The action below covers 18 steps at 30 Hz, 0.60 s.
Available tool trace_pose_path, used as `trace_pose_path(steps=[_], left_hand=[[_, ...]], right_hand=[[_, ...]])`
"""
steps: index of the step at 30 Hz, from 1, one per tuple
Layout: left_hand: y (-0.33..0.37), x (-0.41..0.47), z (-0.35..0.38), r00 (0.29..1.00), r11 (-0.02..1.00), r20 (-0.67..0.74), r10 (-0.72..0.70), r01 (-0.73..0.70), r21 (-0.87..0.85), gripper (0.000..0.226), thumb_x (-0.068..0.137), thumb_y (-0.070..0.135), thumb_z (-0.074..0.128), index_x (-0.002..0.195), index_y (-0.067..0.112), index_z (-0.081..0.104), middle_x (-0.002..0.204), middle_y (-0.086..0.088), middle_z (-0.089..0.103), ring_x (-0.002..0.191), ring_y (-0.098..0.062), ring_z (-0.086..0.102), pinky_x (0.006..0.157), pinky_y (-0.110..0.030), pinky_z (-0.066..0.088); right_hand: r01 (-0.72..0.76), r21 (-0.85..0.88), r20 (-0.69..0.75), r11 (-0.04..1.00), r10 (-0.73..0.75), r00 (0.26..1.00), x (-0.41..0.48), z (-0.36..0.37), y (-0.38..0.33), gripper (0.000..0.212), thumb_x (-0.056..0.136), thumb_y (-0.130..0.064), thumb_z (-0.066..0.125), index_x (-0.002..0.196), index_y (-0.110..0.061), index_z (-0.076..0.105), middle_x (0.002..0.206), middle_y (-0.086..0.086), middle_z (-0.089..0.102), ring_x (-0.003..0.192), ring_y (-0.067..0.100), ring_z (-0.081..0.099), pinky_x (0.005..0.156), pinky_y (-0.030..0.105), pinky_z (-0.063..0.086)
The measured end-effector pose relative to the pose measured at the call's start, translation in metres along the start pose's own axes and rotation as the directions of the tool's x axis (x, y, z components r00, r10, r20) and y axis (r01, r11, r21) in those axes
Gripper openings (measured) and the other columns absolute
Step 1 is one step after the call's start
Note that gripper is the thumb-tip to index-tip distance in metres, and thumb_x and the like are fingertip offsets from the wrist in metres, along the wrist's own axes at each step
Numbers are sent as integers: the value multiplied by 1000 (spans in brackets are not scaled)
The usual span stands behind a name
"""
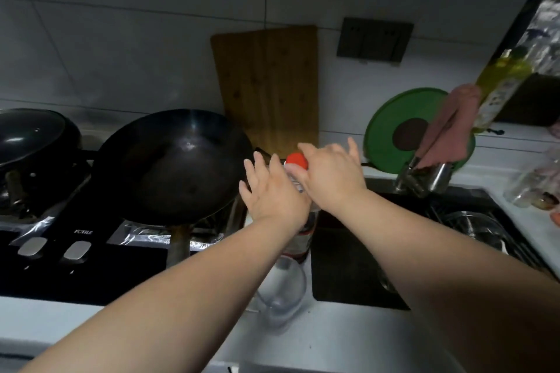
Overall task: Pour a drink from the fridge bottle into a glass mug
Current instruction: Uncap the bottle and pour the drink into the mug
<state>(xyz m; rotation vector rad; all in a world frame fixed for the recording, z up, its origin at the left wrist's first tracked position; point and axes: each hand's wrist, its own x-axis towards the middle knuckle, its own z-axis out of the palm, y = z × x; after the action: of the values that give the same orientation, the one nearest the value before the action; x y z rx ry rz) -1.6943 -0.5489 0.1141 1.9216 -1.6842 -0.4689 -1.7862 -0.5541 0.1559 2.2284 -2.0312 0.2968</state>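
White counter: bottle, mug.

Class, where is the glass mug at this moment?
In the head view, the glass mug stands low and central on the counter strip between stove and sink, just before the bottle.

Both bare forearms extended forward and converging, left hand palm-down with fingers spread, right hand curled in a closed grip, wrists nearly touching

White brand lettering reading roughly "FOTILE" on the black front panel of the hob, just above its two silver knobs, print on the bottle label and the oil bottle too blurred to read
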Motion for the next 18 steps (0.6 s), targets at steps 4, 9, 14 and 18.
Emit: trace_pose_path(steps=[4, 9, 14, 18], left_hand=[[-3, 21, 18, 999, 999, 42, -18, 20, -49, 75, 81, 44, 65, 143, 26, 28, 157, -2, 24, 148, -27, 3, 115, -56, 1], [-12, 20, 28, 997, 983, 76, 6, 8, -185, 46, 82, 37, 63, 116, 32, 33, 113, 5, 57, 118, -21, 51, 114, -60, 15], [-13, 23, 34, 998, 953, 67, -3, 23, -302, 44, 71, 39, 65, 101, 39, 33, 101, 5, 55, 98, -22, 58, 90, -49, 49], [-14, 23, 35, 997, 944, 72, 10, 15, -330, 45, 67, 47, 64, 102, 39, 36, 99, 7, 54, 94, -19, 57, 85, -46, 51]], right_hand=[[-12, 30, 92, 999, 9, 996, 14, 2, -3, 47, 98, -58, 28, 119, -27, 56, 97, 3, 68, 112, 28, 56, 117, 57, 7], [101, 62, 77, 993, -106, 991, 17, 18, 4, 40, 100, -47, 33, 127, -22, 51, 106, 5, 67, 113, 26, 57, 118, 52, 15], [325, 58, 114, 944, -329, 937, 33, 20, 22, 37, 100, -42, 39, 127, -19, 49, 110, 7, 66, 112, 26, 56, 117, 40, 22], [477, 3, 219, 879, -466, 857, 45, 3, 32, 34, 101, -43, 35, 126, -24, 47, 107, 3, 66, 111, 25, 56, 117, 45, 18]])
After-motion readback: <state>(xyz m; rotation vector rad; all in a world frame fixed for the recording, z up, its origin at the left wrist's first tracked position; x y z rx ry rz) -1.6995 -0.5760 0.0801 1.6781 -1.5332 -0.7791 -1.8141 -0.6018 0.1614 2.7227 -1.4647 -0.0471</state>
